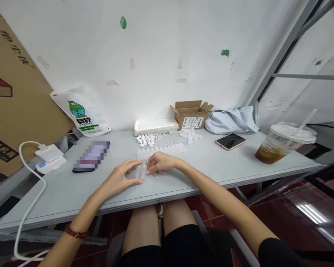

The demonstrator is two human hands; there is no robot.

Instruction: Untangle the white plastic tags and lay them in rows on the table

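Several small translucent plastic tubes [139,172] lie side by side near the front of the table. My left hand [119,176] spans them, fingers at their upper ends and thumb at their lower ends. From the right, my right hand [161,162] has its fingers bent and pressed together against the rightmost tube; what lies inside those fingers is hidden. Just beyond my hands is a neat row of similar tubes [171,149] with thin loops at their tops. Behind that row sit a pile of small white caps [146,139] and a loose heap of tubes [193,135].
White trays [156,126] and an open cardboard box [193,115] stand by the wall. A phone [230,141], a cloth bag [231,119] and a drink cup [281,144] are right. Left are another phone [91,157], a white charger [50,157] with cable, and a plastic bag [96,107].
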